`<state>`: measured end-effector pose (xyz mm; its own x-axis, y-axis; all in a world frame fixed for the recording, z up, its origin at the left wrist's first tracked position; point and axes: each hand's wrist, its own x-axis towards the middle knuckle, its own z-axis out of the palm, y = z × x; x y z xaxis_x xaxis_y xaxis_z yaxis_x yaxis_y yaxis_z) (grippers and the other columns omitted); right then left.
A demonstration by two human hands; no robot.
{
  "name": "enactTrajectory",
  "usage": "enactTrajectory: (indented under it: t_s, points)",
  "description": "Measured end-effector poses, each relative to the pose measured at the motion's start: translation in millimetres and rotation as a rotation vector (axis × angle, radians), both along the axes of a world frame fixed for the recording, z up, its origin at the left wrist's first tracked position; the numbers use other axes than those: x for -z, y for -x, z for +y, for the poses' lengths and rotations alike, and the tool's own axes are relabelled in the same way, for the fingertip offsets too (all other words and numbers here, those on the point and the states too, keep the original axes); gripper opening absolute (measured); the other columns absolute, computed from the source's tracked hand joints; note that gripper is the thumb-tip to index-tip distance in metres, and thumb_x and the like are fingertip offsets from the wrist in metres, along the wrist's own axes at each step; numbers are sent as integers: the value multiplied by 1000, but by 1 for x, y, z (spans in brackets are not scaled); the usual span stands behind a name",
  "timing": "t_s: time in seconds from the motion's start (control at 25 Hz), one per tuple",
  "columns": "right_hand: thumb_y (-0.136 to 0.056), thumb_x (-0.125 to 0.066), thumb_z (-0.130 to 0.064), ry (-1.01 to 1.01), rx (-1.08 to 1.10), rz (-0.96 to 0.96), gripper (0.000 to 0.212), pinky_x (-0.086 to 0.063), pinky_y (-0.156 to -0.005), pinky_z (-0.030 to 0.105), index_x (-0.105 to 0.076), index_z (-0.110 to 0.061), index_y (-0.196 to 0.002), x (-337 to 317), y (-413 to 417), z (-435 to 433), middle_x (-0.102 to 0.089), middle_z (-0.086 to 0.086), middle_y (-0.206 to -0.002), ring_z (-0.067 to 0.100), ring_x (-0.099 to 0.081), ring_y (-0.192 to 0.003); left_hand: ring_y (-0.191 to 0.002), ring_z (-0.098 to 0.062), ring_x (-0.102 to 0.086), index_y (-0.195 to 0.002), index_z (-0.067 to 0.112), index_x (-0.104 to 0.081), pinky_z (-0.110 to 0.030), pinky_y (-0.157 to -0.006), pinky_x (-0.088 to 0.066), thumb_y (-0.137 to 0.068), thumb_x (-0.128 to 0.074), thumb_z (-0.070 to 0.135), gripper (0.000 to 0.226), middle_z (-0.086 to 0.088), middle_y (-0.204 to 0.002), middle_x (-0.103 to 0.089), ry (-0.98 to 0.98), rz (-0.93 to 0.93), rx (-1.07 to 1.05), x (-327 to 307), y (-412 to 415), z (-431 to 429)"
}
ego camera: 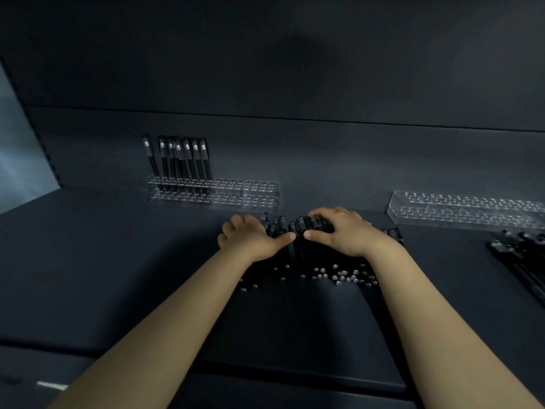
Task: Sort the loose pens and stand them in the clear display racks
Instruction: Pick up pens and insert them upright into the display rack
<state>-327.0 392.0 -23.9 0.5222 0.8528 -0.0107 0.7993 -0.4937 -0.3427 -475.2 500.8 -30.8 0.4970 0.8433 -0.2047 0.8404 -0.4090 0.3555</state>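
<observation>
A heap of loose black pens [298, 258] lies on the dark shelf in the middle, its silver end caps facing me. My left hand [250, 237] cups the heap's left side with its fingers curled down. My right hand [339, 231] lies on the right side, its fingers curled over the pens' far ends. The two thumbs nearly meet over the middle. At the back left, a clear display rack [244, 191] holds several black pens standing upright [180, 157] in its left part. A second clear rack [466, 208], at the right, holds no pens.
Another bunch of black pens [522, 258] lies at the right edge of the shelf. A dark back wall rises behind the racks, and the shelf's front edge [265, 367] runs below my forearms.
</observation>
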Motion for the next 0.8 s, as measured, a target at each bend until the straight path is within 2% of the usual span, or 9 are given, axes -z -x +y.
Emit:
enactTrajectory:
  t_s: [0.24, 0.32, 0.48, 0.68, 0.8]
  points:
    - [-88, -50, -60, -13, 7, 1, 55, -19, -112, 47, -38, -42, -138, -1, 6, -3, -35, 1, -148, 27, -24, -140, -143, -33, -19, -151, 10, -17, -43, -112, -27, -80, -56, 72, 102, -11, -155, -18, 24, -39, -31, -1, -1, 4]
    - [-88, -50, -60, -5, 4, -4, 55, -19, -112, 47, -38, -41, -138, -2, 8, -3, -34, 0, -149, 27, -24, -140, -141, -32, -27, -149, 11, -25, -41, -111, -32, -80, -60, 67, 96, -12, -153, -26, 48, -76, -37, 0, 1, 9]
    - [-89, -49, -60, 4, 2, -1, 55, -19, -112, 48, -38, -40, -139, -5, 10, -5, -33, 1, -150, 28, -23, -141, -121, -30, -52, -128, 11, -52, -39, -99, -46, -86, -65, 53, 61, -11, -133, -54, 15, -135, -7, 1, 3, 17]
    - [-89, -49, -61, 3, 0, -9, 54, -20, -111, 49, -39, -40, -138, -5, 9, -5, -35, 2, -148, 30, -26, -139, -104, -25, -59, -116, 9, -56, -32, -85, -46, -89, -67, 37, 40, -8, -116, -60, 6, -183, 12, -7, 5, 18]
    - [-89, -49, -61, -30, 13, -9, 52, -24, -109, 47, -42, -39, -136, -4, 9, -4, -39, 2, -145, 31, -31, -136, -87, -22, -60, -89, 15, -55, -35, -78, -50, -89, -66, 30, 19, -5, -94, -60, -63, -211, 34, -5, 11, 17]
